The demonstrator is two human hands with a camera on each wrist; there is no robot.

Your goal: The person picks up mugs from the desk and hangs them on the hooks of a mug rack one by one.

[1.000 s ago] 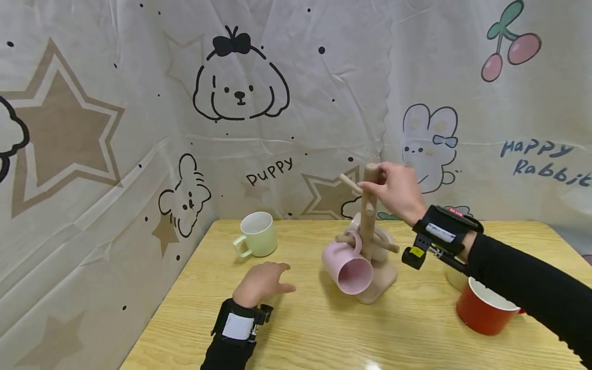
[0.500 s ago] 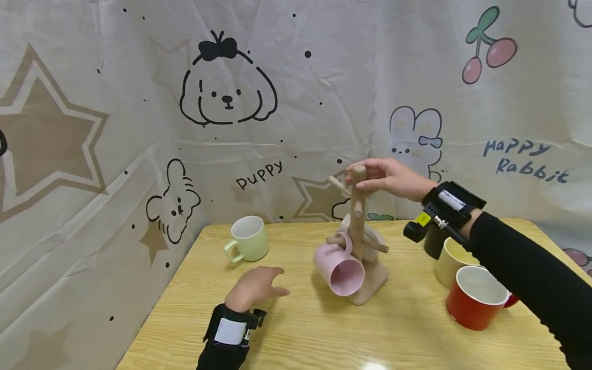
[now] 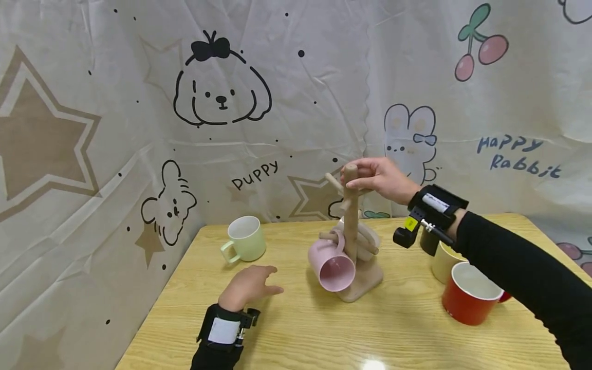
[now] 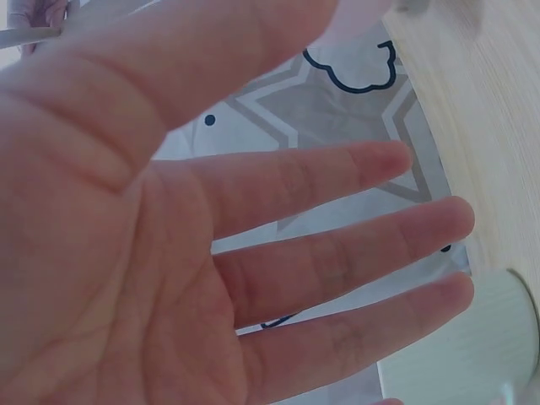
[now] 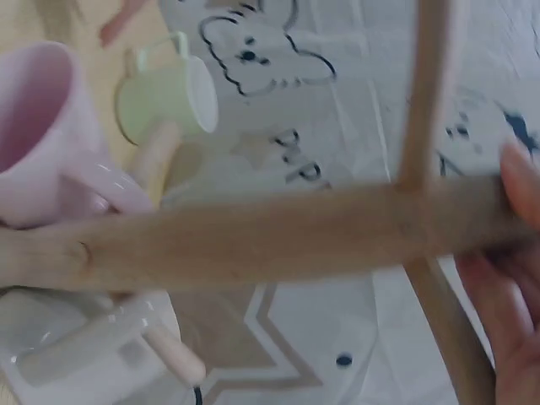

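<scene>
My right hand (image 3: 380,180) grips the top of a wooden mug tree (image 3: 351,223), thumb and fingers around the post. A pink mug (image 3: 318,261) hangs by its handle from a lower peg on the left, its mouth toward me. Behind the post, a white mug (image 5: 84,371) hangs on another lower peg, partly hidden in the head view. My left hand (image 3: 247,288) holds nothing and hovers low over the table, its fingers extended and spread in the left wrist view. Beyond it, a pale green mug (image 3: 250,240) stands upright, handle to the left.
On the right of the wooden table (image 3: 296,334) stand a red mug (image 3: 466,303), a pale yellow mug (image 3: 441,266) and a dark mug (image 3: 429,241), partly covered by the right forearm. A printed cloth (image 3: 287,128) hangs behind and along the left side.
The right fingers have shifted around the post top, and the mug tree has turned slightly, its pegs and hanging mugs with it. The left hand keeps its pose. The head view has swung right.
</scene>
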